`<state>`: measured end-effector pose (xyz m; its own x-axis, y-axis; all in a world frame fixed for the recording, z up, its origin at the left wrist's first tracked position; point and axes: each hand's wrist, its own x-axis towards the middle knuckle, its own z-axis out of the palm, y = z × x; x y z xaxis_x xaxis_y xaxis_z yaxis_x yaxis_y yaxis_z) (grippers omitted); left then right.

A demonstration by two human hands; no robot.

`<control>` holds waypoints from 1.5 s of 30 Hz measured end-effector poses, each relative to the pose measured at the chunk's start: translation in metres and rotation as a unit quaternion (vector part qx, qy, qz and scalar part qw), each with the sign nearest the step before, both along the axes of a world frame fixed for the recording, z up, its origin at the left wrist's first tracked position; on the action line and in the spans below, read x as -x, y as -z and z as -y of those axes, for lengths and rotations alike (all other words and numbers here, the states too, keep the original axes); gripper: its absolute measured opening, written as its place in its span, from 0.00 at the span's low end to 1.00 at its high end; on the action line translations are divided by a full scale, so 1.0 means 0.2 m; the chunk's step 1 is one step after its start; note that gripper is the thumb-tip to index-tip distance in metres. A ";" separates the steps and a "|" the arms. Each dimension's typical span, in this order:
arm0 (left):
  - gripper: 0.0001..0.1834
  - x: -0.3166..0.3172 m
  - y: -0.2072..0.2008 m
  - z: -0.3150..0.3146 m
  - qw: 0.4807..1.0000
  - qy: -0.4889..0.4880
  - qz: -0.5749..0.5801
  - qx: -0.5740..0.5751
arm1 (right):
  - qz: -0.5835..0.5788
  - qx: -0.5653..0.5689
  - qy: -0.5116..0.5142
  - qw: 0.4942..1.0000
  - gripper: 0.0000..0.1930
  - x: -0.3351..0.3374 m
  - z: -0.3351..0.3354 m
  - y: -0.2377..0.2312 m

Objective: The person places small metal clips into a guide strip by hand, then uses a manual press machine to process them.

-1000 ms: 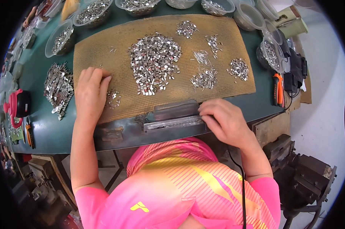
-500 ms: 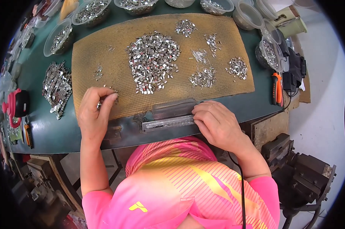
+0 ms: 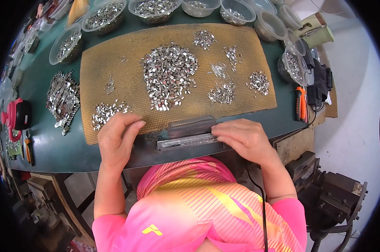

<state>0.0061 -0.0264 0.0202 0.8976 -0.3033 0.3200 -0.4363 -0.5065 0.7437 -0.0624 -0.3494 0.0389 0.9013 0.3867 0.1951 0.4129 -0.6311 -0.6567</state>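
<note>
My left hand [image 3: 118,138] is at the near left edge of the tan textured mat [image 3: 127,90], thumb and forefinger brought together. Anything between those fingertips is too small to make out. Right behind it lies a small pile of shiny metal pieces [image 3: 108,113]. My right hand [image 3: 245,137] has its fingers closed at the right end of a narrow slotted metal bar [image 3: 186,142], thumb below; what they pinch is hidden. Behind the bar, a dark flat block [image 3: 192,127] lies against the mat. The largest heap of metal pieces [image 3: 169,77] covers the mat's middle.
Smaller piles of metal pins [image 3: 222,93] and bits [image 3: 258,83] lie on the mat's right. Plastic tubs [image 3: 104,19] line the far edge. A heap of linked metal strips [image 3: 64,101] sits left; orange-handled pliers [image 3: 300,104] lie right. A black cable [image 3: 263,210] hangs before me.
My left hand has moved right and nearer, off the small pile, which now shows. My right hand stays at the bar's end. The whole view has shifted slightly.
</note>
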 end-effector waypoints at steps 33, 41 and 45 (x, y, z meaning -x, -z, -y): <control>0.09 0.16 0.05 0.27 0.982 0.171 -0.026 0.071 | -0.013 -0.023 0.125 0.992 0.07 -0.02 -0.01 0.03; 0.09 0.18 0.06 0.29 0.987 0.150 -0.014 0.057 | 0.038 -0.007 0.112 0.993 0.06 -0.01 -0.03 0.03; 0.09 0.19 0.07 0.29 0.987 0.146 -0.020 0.060 | 0.043 -0.019 0.106 0.993 0.06 0.01 -0.05 0.04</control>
